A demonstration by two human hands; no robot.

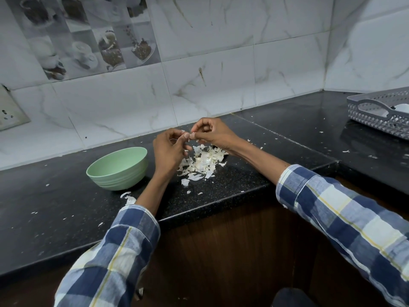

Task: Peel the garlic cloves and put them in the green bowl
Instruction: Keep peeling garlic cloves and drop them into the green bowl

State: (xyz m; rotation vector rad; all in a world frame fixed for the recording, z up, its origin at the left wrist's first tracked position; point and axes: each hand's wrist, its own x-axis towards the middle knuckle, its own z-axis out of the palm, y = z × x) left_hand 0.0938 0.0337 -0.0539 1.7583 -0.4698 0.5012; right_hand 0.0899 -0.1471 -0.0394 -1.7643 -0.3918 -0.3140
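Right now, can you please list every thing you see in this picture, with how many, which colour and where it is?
green bowl: one, pale green, on the counter left of the hands; its inside is hidden.
garlic pile: one heap of white skins and cloves, on the counter under the hands.
loose skin flakes: many, white, scattered over the counter.
counter: one, black speckled stone, L-shaped.
basket: one, grey, perforated, far right; something white inside.
wall socket: one, pale, on the left wall.
wall tiles: white marbled; picture tiles upper left.
left hand: pinches a small garlic piece.
right hand: pinches the same piece.
sleeves: two, blue and white check.
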